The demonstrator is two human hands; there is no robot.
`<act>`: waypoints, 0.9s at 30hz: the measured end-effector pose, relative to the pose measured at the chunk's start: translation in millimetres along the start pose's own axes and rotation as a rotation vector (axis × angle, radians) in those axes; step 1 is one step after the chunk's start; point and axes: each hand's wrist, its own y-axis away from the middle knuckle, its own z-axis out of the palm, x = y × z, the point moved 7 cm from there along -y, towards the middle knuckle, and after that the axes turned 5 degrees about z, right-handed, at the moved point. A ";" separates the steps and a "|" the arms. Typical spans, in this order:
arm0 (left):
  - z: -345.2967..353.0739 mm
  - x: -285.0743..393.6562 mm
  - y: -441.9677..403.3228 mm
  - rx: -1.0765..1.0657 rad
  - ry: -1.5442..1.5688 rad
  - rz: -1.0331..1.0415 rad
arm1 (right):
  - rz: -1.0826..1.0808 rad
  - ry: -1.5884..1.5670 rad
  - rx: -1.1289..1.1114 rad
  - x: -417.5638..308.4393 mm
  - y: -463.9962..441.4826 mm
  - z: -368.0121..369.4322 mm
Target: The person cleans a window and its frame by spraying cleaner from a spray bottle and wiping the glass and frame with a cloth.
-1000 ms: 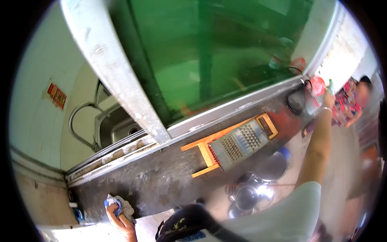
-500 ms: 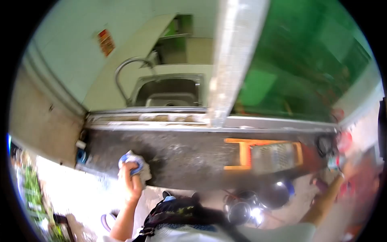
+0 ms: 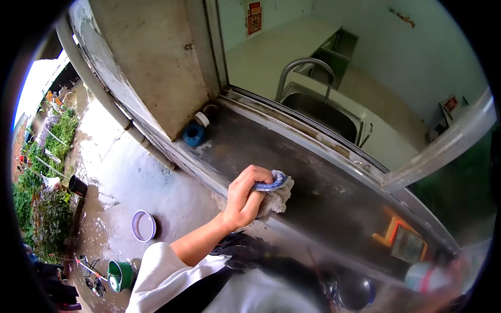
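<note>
Bench (image 3: 318, 194): dark slab under the window, running down to the right; best worked, I judge, in long overlapping strokes towards the near edge, with extra pressure on the pale, scuffed marks.
Window post (image 3: 443, 151): pale upright on the bench's far side; worth going round slowly, so that knuckles clear the rough window track.
Grater (image 3: 408, 245): in its orange frame, on the bench's right part; better approached gently from the side, its teeth kept off the fabric. Its lower end is hard to make out.
Left hand (image 3: 244, 195): grip closed on a bunched cloth (image 3: 275, 201); a flatter palm would spread the pressure more evenly. Some fingertips are hidden in the folds.
Right hand (image 3: 452, 279): smeared by blur at lower right; I cannot tell how its grip stands.
Bottle (image 3: 418, 276): pale, reddish-banded, beside the right hand; label unreadable.
Cloth: at the bench's near edge; its underside is hidden, so contact is uncertain.
Blue roll (image 3: 191, 141): in the bench's left corner, well apart from the cloth.
</note>
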 end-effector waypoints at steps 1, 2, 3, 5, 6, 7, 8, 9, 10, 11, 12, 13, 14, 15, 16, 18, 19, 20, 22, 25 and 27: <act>-21.0 -2.0 -0.8 0.045 0.044 -0.009 | 0.010 0.010 -0.017 -15.9 18.9 36.2; -43.2 -3.0 -2.2 0.076 0.045 0.008 | 0.031 -0.065 -0.070 -23.7 37.5 69.5; -66.8 -5.9 -3.9 0.106 0.048 0.027 | 0.051 -0.141 -0.121 -29.4 56.6 105.1; -112.8 -10.2 -7.9 0.163 0.005 0.149 | -0.020 -0.333 -0.345 -58.6 102.8 197.0; -138.1 -11.7 -10.6 0.190 -0.049 0.220 | 0.021 -0.357 -0.455 -63.8 125.3 239.3; -159.6 -12.1 -12.9 0.212 -0.101 0.286 | 0.069 -0.378 -0.561 -68.6 146.1 278.1; -183.1 -13.1 -16.5 0.221 -0.165 0.336 | 0.093 -0.384 -0.591 -86.0 171.5 323.0; -202.6 -18.3 -18.6 0.230 -0.225 0.384 | 0.121 -0.381 -0.626 -104.6 195.2 367.0; -219.3 -23.5 -19.6 0.244 -0.272 0.409 | 0.113 -0.359 -0.729 -120.9 214.4 406.8; -234.7 -28.8 -21.5 0.264 -0.321 0.442 | 0.100 -0.342 -0.834 -133.9 230.1 443.5; -248.2 -35.5 -22.9 0.285 -0.349 0.479 | 0.108 -0.277 -0.878 -138.3 240.8 473.7; -257.5 -42.4 -25.2 0.298 -0.378 0.487 | 0.118 -0.215 -0.921 -139.6 249.1 500.7; -264.4 -48.6 -29.3 0.306 -0.391 0.506 | 0.094 -0.138 -0.958 -142.4 255.8 527.7; -268.4 -54.1 -33.3 0.311 -0.407 0.520 | 0.078 -0.061 -0.998 -143.1 261.4 551.0; -270.2 -61.0 -37.2 0.298 -0.391 0.519 | 0.038 0.016 -1.015 -144.5 265.6 571.1; -268.4 -77.9 -41.6 0.280 -0.342 0.491 | 0.002 0.106 -1.038 -146.5 270.2 604.0; -266.0 -84.9 -44.3 0.248 -0.375 0.494 | 0.002 0.230 -1.052 -143.9 271.2 617.7; -264.7 -91.0 -42.0 0.283 -0.403 0.524 | 0.000 0.357 -1.068 -140.1 272.5 628.8; -261.5 -94.4 -39.3 0.335 -0.456 0.566 | -0.030 0.390 -1.085 -137.6 274.0 650.4; -262.2 -96.5 -39.2 0.376 -0.441 0.548 | -0.062 0.398 -1.097 -131.7 272.2 673.9; -263.0 -96.7 -39.7 0.367 -0.450 0.554 | -0.087 0.453 -1.084 -129.8 271.7 682.1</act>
